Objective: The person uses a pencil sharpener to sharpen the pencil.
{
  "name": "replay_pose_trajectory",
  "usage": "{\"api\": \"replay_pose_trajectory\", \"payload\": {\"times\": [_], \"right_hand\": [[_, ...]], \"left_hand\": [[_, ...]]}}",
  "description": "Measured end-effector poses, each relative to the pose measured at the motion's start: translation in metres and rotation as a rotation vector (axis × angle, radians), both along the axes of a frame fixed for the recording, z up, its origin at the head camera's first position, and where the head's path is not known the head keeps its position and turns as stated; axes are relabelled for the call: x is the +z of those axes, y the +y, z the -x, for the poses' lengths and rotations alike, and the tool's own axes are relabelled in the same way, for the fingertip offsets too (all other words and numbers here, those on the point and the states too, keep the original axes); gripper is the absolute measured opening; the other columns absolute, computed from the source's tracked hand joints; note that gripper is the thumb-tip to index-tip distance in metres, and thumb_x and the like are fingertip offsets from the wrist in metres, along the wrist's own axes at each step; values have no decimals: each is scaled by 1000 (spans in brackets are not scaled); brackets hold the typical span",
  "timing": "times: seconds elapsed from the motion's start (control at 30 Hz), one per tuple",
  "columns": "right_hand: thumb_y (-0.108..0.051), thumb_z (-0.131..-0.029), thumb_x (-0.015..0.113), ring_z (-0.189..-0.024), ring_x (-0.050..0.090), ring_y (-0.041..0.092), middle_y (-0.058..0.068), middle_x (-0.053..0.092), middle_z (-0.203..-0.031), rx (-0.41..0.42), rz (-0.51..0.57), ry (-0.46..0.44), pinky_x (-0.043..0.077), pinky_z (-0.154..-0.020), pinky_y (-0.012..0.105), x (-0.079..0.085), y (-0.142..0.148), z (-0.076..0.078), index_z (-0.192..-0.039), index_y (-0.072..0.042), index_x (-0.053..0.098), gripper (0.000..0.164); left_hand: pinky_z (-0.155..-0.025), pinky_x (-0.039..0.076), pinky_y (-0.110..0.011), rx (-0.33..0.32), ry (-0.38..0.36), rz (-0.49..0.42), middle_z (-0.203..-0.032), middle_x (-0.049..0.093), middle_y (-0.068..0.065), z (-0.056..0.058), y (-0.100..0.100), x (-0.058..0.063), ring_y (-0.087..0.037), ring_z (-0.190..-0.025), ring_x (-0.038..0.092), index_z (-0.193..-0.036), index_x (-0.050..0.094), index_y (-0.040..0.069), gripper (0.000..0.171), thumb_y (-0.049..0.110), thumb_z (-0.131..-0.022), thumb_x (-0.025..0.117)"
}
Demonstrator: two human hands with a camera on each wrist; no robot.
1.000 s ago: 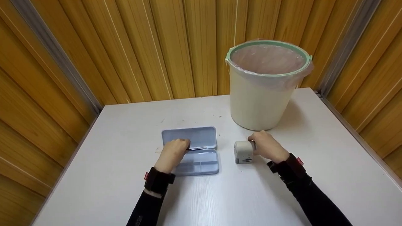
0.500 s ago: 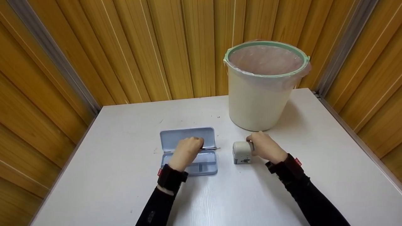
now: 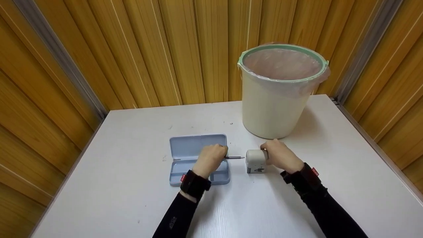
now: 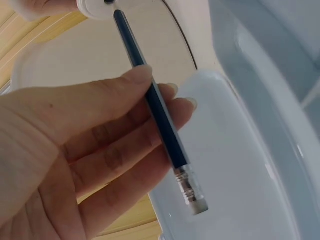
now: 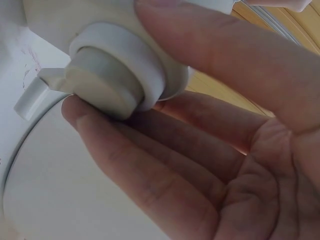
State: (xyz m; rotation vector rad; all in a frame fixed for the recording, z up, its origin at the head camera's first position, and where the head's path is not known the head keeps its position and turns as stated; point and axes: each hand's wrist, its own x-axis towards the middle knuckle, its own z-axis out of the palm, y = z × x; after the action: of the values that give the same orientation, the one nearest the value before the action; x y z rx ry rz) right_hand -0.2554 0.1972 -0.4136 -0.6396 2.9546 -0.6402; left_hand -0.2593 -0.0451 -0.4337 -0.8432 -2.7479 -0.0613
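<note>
Between thumb and fingertips my left hand (image 3: 210, 158) pinches a dark blue pencil (image 4: 165, 125) with a white eraser in a metal ferrule. Its tip points right, right at the dark hole in the round front of a cream pencil sharpener (image 3: 255, 162). The sharpener stands upright on the table, a small dark picture on its side. From the right, my right hand (image 3: 281, 155) grips its back, thumb above and fingers beneath, around a round grey knob (image 5: 102, 85). Under my left forearm and hand lies an open light-blue pencil case (image 3: 219, 177), partly hidden.
A tall cream bin (image 3: 272, 105) with a green rim and pink liner stands behind the sharpener. The white table (image 3: 138, 132) meets wood-look panels (image 3: 185, 49) at its back. Small dark specks dot the tabletop.
My left hand has moved right with the pencil, from over the pencil case to the sharpener's front. My right hand and the sharpener have stayed in place.
</note>
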Motion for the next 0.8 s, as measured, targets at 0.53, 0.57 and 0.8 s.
{"api": "replay_pose_trajectory", "payload": {"times": [0.53, 0.57, 0.8], "right_hand": [[13, -63, 79, -79, 66, 26, 16, 73, -87, 18, -5, 40, 56, -75, 45, -1, 0, -1, -90, 6, 71, 29], [12, -64, 80, -80, 66, 27, 16, 73, -87, 23, -13, 51, 56, -75, 45, -1, 0, -1, -90, 6, 71, 29], [10, -65, 80, -80, 69, 29, 18, 73, -88, 44, -25, 87, 57, -74, 46, -2, 0, -3, -90, 7, 70, 27]], "left_hand": [[-48, 52, -32, -8, 8, 10, -75, 71, -2, 1, 16, -3, -20, -63, 68, -79, 65, 9, 8, 8, -83, 72], [-49, 53, -32, -8, 17, 18, -75, 72, -2, 1, 17, -3, -20, -63, 68, -79, 66, 9, 8, 10, -83, 72], [-53, 55, -29, -13, 28, 62, -75, 72, 0, 1, 19, -2, -15, -65, 68, -74, 71, 12, 9, 15, -82, 75]]}}
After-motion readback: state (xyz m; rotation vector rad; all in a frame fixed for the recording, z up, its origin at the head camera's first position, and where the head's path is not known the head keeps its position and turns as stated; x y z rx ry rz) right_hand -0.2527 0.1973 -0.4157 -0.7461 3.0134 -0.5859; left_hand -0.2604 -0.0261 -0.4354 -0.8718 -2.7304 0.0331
